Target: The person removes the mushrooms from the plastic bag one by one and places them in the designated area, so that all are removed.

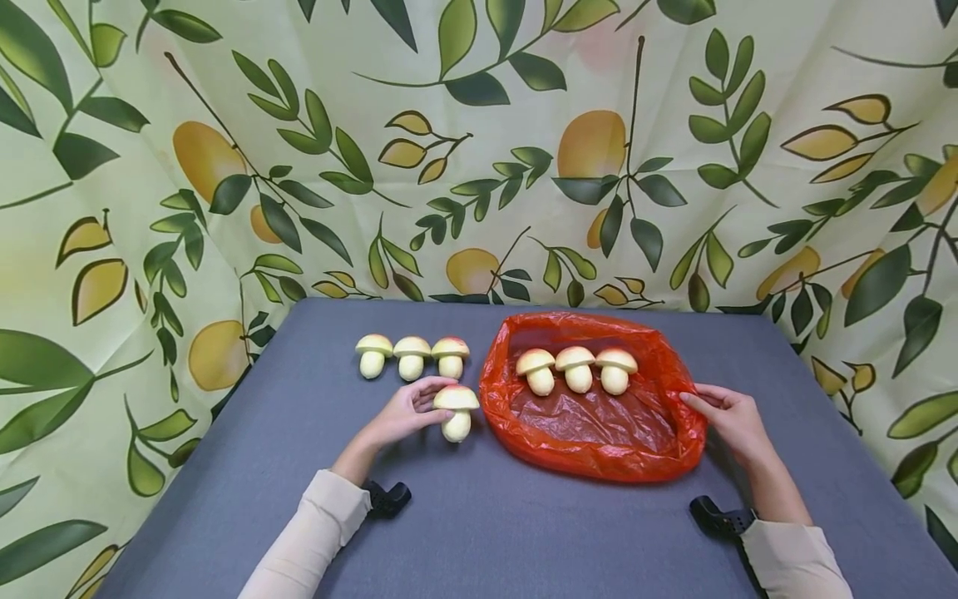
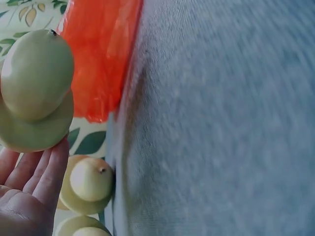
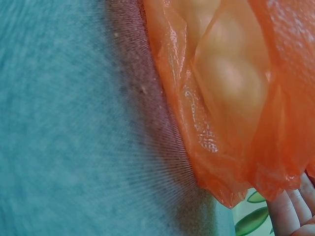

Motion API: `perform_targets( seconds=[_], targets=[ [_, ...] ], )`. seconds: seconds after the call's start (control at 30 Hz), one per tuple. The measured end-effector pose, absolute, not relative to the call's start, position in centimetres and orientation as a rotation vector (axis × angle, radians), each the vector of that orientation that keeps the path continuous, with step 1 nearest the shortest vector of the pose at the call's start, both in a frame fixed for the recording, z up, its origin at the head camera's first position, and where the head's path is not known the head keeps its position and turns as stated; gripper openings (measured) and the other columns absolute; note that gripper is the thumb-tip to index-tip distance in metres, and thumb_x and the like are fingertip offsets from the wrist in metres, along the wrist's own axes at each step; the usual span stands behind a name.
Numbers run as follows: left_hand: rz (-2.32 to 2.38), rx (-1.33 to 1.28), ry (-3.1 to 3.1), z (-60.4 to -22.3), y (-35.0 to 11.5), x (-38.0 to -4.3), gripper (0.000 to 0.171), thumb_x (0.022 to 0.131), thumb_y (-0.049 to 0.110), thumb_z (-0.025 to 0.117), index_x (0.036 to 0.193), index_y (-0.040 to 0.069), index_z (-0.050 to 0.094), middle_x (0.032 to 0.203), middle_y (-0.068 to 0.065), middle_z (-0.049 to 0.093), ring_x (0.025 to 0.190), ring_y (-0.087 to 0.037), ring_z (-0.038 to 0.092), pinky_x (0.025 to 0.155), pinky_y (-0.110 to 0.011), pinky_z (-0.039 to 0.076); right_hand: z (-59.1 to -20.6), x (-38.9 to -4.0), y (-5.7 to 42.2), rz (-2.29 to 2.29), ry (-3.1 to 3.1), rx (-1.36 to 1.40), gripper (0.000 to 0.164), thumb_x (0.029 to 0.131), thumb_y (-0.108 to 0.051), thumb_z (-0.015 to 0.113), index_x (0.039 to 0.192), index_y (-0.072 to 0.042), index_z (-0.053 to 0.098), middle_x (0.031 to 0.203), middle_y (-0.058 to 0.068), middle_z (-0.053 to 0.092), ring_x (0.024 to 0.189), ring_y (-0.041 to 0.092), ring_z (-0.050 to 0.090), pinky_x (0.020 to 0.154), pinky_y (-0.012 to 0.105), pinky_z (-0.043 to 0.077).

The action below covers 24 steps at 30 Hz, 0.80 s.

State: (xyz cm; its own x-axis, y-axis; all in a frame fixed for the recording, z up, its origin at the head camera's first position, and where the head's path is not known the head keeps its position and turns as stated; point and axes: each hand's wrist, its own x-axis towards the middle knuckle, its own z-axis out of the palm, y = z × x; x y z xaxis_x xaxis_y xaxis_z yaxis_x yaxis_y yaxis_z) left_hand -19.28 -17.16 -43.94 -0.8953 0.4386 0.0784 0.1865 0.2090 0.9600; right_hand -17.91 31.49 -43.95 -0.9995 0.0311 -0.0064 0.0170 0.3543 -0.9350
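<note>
My left hand (image 1: 404, 413) grips a toy mushroom (image 1: 456, 401) by the cap, fingers behind it and thumb in front, just left of the red plastic bag (image 1: 539, 457). In the left wrist view that mushroom (image 2: 37, 73) shows its stem end toward the camera, above the fingers. The bag lies with its mouth spread wide, and three mushrooms (image 1: 579, 378) sit in a row inside. On the bag's right side, my right hand (image 1: 737, 423) pinches the rim between thumb and fingers. Through the thin plastic in the right wrist view, pale mushroom shapes (image 3: 236, 83) show blurred.
Three more mushrooms (image 1: 412, 358) stand in a row behind my left hand, left of the bag. Everything rests on a grey cloth-covered table (image 1: 554, 541). A leaf-and-fruit patterned curtain (image 1: 479, 150) hangs along the back and sides.
</note>
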Motion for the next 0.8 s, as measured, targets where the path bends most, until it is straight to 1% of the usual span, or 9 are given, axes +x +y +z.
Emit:
perform_targets(
  seconds=[0.2, 0.37, 0.57, 0.8],
  targets=[
    [1.727, 0.572, 2.308, -44.3, -17.8, -19.7, 0.050, 0.086, 0.006, 0.069, 0.132, -0.005, 0.051, 0.133, -0.028, 0.055, 0.104, 0.013, 0.056, 0.093, -0.007, 0.044, -44.0, -17.9, 31.4, 1.781, -2.566, -0.040, 0.028, 0.094, -0.022, 0.062, 0.086, -0.048, 0.062, 0.074, -0.031, 0.065, 0.063, -0.006, 0.063, 0.060, 0.014, 0.055],
    [1.702, 0.540, 2.380, -44.3, -18.0, -20.0, 0.049, 0.087, 0.008, 0.069, 0.131, -0.005, 0.052, 0.131, -0.027, 0.056, 0.104, 0.010, 0.055, 0.094, -0.008, 0.044, -44.0, -17.9, 31.5, 1.788, -2.568, -0.039, 0.027, 0.094, -0.022, 0.062, 0.086, -0.048, 0.063, 0.074, -0.031, 0.066, 0.063, -0.006, 0.063, 0.061, 0.014, 0.055],
    [1.646, 0.449, 2.447, -44.4, -18.2, -20.4, 0.050, 0.085, 0.010, 0.071, 0.130, -0.003, 0.054, 0.130, -0.024, 0.059, 0.107, -0.001, 0.057, 0.094, -0.012, 0.045, -44.0, -18.0, 31.5, 1.787, -2.570, -0.042, 0.026, 0.094, -0.022, 0.062, 0.086, -0.048, 0.063, 0.074, -0.031, 0.066, 0.063, -0.006, 0.063, 0.060, 0.015, 0.055],
    [1.547, 0.454, 2.492, -44.7, -18.3, -20.9, 0.049, 0.086, 0.011, 0.070, 0.130, -0.004, 0.055, 0.128, -0.024, 0.060, 0.113, -0.021, 0.062, 0.094, -0.023, 0.050, -44.0, -18.0, 31.5, 1.781, -2.574, -0.048, 0.023, 0.094, -0.023, 0.062, 0.089, -0.045, 0.065, 0.074, -0.031, 0.065, 0.064, -0.006, 0.064, 0.061, 0.015, 0.055]
  ],
)
